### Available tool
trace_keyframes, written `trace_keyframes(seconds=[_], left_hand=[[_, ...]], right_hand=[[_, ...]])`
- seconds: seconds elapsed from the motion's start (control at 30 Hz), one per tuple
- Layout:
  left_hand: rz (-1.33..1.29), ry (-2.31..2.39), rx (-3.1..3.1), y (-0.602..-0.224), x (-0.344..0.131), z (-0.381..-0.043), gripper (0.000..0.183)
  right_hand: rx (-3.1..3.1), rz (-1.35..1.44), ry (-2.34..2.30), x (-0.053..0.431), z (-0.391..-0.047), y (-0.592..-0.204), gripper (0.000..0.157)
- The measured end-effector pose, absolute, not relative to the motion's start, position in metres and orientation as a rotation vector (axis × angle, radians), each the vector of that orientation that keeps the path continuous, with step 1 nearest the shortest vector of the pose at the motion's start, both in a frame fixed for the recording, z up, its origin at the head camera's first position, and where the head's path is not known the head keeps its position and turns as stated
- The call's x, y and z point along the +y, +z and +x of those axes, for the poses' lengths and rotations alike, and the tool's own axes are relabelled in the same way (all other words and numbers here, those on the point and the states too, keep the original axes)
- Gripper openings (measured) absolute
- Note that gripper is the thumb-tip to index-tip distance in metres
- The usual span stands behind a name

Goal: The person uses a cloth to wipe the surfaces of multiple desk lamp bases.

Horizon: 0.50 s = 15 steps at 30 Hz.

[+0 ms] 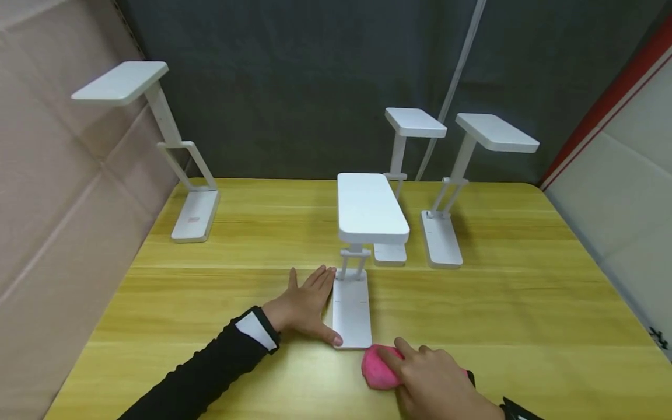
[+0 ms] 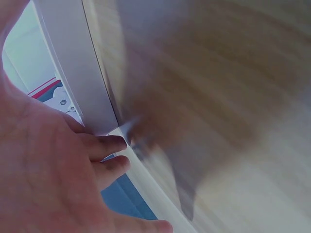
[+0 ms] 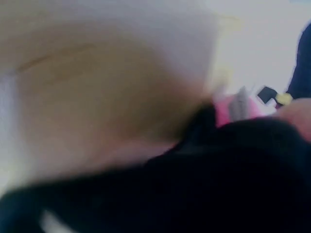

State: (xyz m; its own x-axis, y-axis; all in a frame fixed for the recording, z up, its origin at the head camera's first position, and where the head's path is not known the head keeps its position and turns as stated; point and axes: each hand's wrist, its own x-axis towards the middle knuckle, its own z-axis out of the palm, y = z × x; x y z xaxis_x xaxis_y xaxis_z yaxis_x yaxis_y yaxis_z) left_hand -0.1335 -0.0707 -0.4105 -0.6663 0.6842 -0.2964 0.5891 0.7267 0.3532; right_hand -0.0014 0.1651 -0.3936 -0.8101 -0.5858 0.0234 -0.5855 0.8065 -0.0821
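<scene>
A white folding stand (image 1: 353, 315) with a flat rectangular top panel (image 1: 371, 207) stands in front of me on the wooden table. My left hand (image 1: 307, 306) lies along the left side of its base, fingers spread and straight, the thumb at the front left corner. In the left wrist view, fingertips (image 2: 116, 143) touch the edge of the white base (image 2: 77, 63). My right hand (image 1: 438, 379) grips a bunched pink cloth (image 1: 379, 368) on the table, right at the base's front right corner. The right wrist view is mostly blurred sleeve, with some pink cloth (image 3: 224, 110) at the right.
Similar white stands are around: one at the far left (image 1: 195, 216), one right behind mine (image 1: 390, 254), partly hidden by its panel, and one farther right (image 1: 442, 239). A dark curtain (image 1: 294, 87) hangs behind the table (image 1: 525, 303); pale walls rise at both sides.
</scene>
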Motion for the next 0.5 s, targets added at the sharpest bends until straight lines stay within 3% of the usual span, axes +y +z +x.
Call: trace_keyframes(seconds=[0.3, 0.5], left_hand=[[0.975, 0.308, 2.530, -0.410, -0.071, -0.133, 0.127], [0.973, 0.322, 2.529, -0.409, -0.072, -0.133, 0.127]], right_hand=[[2.945, -1.298, -0.203, 0.131, -0.012, -0.398, 0.046], [3.002, -1.286, -0.158, 0.125, -0.016, -0.409, 0.045]])
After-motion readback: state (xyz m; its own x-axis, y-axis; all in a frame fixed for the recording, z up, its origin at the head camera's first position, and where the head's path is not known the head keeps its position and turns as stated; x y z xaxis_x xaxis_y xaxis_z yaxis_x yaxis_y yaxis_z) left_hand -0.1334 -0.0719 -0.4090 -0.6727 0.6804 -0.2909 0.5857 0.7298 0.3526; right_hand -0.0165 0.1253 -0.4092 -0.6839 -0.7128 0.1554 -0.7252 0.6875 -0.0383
